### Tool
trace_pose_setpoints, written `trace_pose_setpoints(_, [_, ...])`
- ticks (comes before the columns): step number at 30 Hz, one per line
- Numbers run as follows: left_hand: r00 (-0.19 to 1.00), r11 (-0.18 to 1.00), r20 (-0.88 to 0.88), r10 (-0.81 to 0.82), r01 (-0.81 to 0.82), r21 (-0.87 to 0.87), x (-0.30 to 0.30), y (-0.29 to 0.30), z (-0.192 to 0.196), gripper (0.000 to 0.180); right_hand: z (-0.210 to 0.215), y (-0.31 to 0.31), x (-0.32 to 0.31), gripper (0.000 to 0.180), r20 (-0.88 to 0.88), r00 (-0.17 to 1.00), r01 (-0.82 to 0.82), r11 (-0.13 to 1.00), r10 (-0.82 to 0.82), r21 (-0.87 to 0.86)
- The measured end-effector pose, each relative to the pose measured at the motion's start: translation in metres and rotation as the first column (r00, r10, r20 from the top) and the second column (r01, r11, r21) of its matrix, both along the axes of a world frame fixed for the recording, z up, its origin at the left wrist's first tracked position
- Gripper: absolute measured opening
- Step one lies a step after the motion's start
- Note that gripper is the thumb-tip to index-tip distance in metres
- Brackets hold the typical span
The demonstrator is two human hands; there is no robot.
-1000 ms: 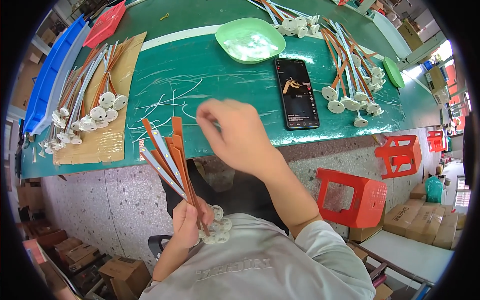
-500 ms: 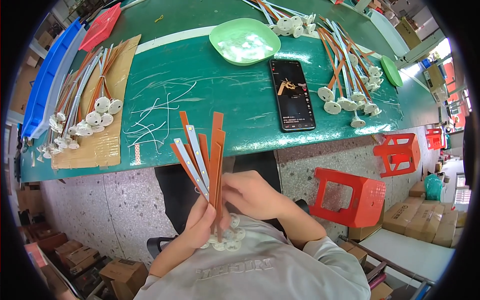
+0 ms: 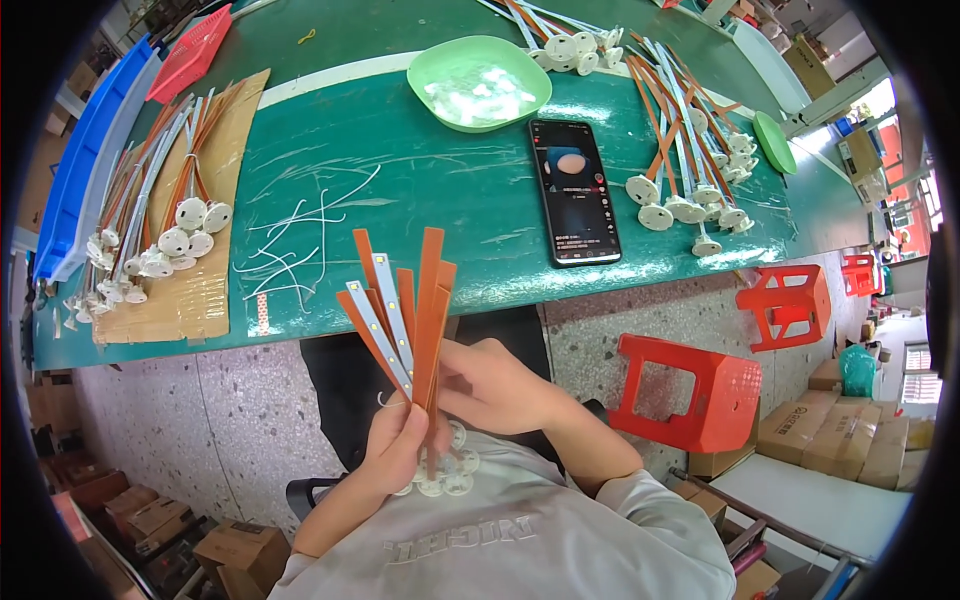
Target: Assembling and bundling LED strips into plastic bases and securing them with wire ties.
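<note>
My left hand (image 3: 397,440) is closed round a bundle of LED strips (image 3: 433,300), held upright in front of my shirt. Some strips show orange-brown backs, others white faces with small yellow LEDs. White round discs (image 3: 458,483) hang at the bundle's lower end, below my fist. My right hand (image 3: 495,388) presses against the bundle's right side with fingers curled; the strips hide its fingertips and whatever they pinch. A thin white tie end (image 3: 388,401) pokes out left of the strips, just above my left thumb.
Loose white ties (image 3: 300,250) lie on the green table (image 3: 400,200). A phone (image 3: 575,195) and a green bowl (image 3: 480,85) sit beyond. Tied strip bundles rest on cardboard (image 3: 215,290) at left and on the table at right. Red stools (image 3: 690,390) stand on the floor at right.
The white tie end sticks out farther left of the bundle. Both hands keep nearly the same place. The phone's screen shows a different picture, and the whole view has shifted slightly.
</note>
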State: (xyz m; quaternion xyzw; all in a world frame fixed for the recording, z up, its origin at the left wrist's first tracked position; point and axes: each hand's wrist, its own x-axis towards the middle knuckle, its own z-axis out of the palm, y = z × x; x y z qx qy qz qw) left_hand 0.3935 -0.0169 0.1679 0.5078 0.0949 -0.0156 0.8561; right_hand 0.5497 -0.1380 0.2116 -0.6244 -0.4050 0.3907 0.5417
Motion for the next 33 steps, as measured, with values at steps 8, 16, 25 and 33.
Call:
trace_pose_setpoints(8, [0.991,0.993,0.060,0.119,-0.119,-0.002,0.006,0.002,0.008,0.049,-0.003,-0.007,-0.014,0.018,0.264,0.925,0.224,0.953,-0.273,0.203])
trace_pose_setpoints(16, [0.988,0.968,-0.111,0.106,-0.077,0.239,0.002,0.004,0.016,0.031,0.000,0.001,-0.031,0.024,0.588,0.768,-0.006,0.915,-0.254,0.404])
trace_pose_setpoints(25, [0.953,0.662,0.277,0.126,-0.289,0.692,0.008,0.000,0.022,0.028,0.025,0.013,-0.028,0.038,0.840,0.537,-0.150,0.970,-0.082,0.191])
trace_pose_setpoints(33, [0.996,0.824,0.055,0.063,-0.083,0.560,0.006,0.003,0.032,0.016,0.022,0.015,-0.033,0.036,0.702,0.710,-0.052,0.990,-0.053,0.128])
